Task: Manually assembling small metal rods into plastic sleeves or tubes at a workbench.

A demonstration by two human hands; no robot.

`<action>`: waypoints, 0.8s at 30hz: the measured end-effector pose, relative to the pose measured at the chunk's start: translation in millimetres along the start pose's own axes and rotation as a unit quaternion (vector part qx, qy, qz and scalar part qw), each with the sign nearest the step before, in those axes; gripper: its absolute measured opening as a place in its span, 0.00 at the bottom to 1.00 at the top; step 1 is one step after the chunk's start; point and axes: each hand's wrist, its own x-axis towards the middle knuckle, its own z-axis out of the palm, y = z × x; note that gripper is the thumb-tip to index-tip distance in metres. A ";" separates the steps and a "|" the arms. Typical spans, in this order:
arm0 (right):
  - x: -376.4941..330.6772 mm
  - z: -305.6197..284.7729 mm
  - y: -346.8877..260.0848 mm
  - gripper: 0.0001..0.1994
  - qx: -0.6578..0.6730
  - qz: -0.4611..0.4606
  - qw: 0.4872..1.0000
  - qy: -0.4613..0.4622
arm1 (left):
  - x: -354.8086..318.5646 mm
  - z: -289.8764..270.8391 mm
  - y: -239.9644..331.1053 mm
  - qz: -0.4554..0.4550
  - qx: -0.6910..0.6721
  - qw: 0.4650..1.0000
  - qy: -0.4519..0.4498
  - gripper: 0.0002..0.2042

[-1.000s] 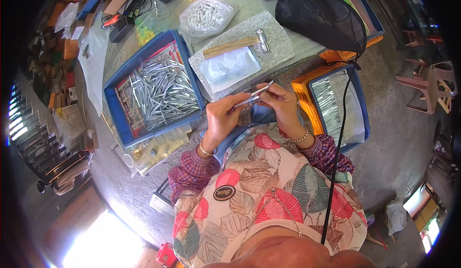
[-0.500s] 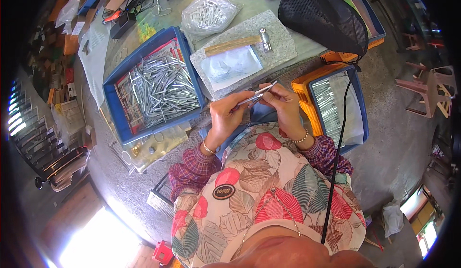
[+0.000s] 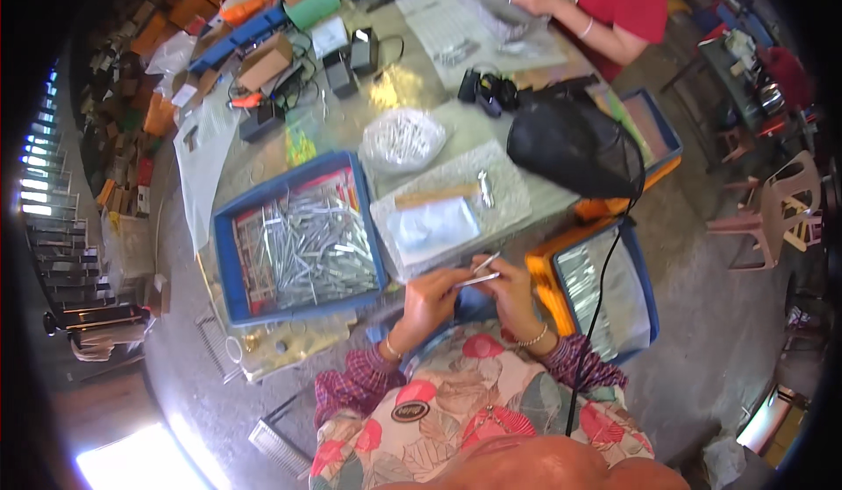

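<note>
My left hand [image 3: 430, 299] is closed on a slim silver metal piece [image 3: 478, 280] that points right, across to my other hand. My right hand [image 3: 511, 293] pinches around a second slim silver piece [image 3: 487, 263], angled up and right. Whether the two pieces join cannot be made out. Both hands are close together above my lap, in front of a stone slab [image 3: 517, 193]. On that slab lie a hammer [image 3: 443, 194] with a wooden handle and a pale plastic sheet [image 3: 434, 227].
Left of the slab, a blue tray [image 3: 230, 271] holds many loose silver pieces. A yellow and blue crate [image 3: 545, 284] at right contains aligned ones. Behind are a clear bag of small white pieces [image 3: 403, 139] and a black mesh bag [image 3: 570, 150]. A co-worker in red [image 3: 614, 3] works across the table.
The view has tilted up, so the table's far side and a co-worker's hands now show. My hands stay together, still holding the silver pieces, whose angle has shifted slightly.
</note>
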 end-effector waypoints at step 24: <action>-0.3 11.4 -15.8 0.12 -0.068 0.167 0.963 -0.201 | 3.3 -31.5 -4.4 -0.272 -0.399 0.875 -0.003 0.06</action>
